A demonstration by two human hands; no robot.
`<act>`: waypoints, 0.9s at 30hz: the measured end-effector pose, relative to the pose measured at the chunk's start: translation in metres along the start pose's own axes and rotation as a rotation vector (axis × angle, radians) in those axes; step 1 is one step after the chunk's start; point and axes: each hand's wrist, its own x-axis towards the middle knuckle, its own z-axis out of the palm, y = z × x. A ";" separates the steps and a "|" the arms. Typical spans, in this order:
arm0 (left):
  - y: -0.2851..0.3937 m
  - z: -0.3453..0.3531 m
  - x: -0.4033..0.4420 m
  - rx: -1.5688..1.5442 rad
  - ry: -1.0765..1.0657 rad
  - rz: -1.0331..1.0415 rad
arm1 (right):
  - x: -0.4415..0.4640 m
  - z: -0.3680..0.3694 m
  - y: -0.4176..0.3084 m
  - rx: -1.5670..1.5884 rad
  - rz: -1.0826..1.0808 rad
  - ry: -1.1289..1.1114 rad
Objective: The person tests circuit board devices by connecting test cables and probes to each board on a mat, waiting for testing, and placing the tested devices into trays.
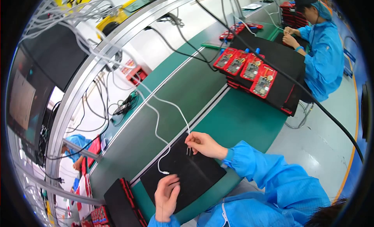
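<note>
Over the black mat [187, 182], my right hand [203, 144] is closed in a pinch at the end of a white cable [177, 107], and thin metal pins stick out below its fingertips. My left hand [166, 194] is at the mat's near left edge with its fingers apart and nothing visible in it. Just beyond its fingertips lies the plug end of a second white cable [164, 172] on the mat.
Red trays with circuit boards [251, 71] sit on black foam at the upper right. A co-worker in blue [325, 57] works beyond them. Another black and red stack [124, 199] stands at lower left. Black cables hang across the view from a metal frame [70, 106].
</note>
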 end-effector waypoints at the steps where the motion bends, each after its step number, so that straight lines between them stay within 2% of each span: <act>1: 0.011 0.020 0.021 -0.218 -0.096 -0.042 | -0.013 -0.009 -0.020 -0.002 -0.070 0.033; 3: 0.011 0.056 0.063 -0.622 -0.181 -0.274 | -0.036 -0.028 -0.058 -0.017 -0.140 0.068; 5: -0.014 0.106 0.106 -0.811 -0.224 -0.405 | -0.055 -0.049 -0.095 -0.020 -0.134 0.107; 7: -0.040 0.168 0.146 -1.034 -0.482 -0.440 | -0.068 -0.058 -0.121 -0.056 -0.180 0.117; 9: -0.050 0.208 0.156 -0.268 -0.507 0.142 | -0.080 -0.060 -0.140 -0.082 -0.301 0.094; 10: -0.079 0.242 0.175 -0.889 -0.658 -0.009 | -0.089 -0.060 -0.158 -0.044 -0.162 0.033; 11: -0.100 0.274 0.191 -1.514 -0.779 -0.183 | -0.091 -0.060 -0.159 -0.086 -0.210 0.008; 13: -0.023 0.315 0.227 -1.193 -0.326 -0.854 | -0.092 -0.056 -0.155 -0.078 -0.278 -0.008; 14: -0.021 0.328 0.237 -1.201 -0.310 -0.866 | -0.092 -0.058 -0.156 -0.092 -0.250 -0.042; 15: -0.020 0.339 0.242 -1.206 -0.318 -0.862 | -0.093 -0.060 -0.158 -0.104 -0.221 -0.077; 17: -0.007 0.352 0.248 -1.082 -0.192 -0.796 | -0.093 -0.063 -0.160 -0.101 -0.204 -0.082; 19: -0.010 0.368 0.259 -1.094 -0.161 -0.814 | -0.092 -0.068 -0.164 -0.111 -0.276 -0.047; 21: -0.002 0.376 0.261 -1.047 -0.034 -0.850 | -0.093 -0.077 -0.176 -0.129 -0.291 -0.044; 22: -0.058 0.391 0.284 -1.036 -0.110 -0.866 | -0.094 -0.083 -0.182 -0.141 -0.282 -0.030; 25: -0.081 0.401 0.294 -1.195 -0.184 -0.793 | -0.099 -0.096 -0.202 -0.151 -0.264 -0.016; 26: -0.098 0.394 0.295 -0.890 -0.435 -0.371 | -0.100 -0.098 -0.207 -0.141 -0.272 0.003; 27: -0.108 0.402 0.297 -0.895 -0.448 -0.359 | -0.101 -0.100 -0.212 -0.136 -0.283 0.026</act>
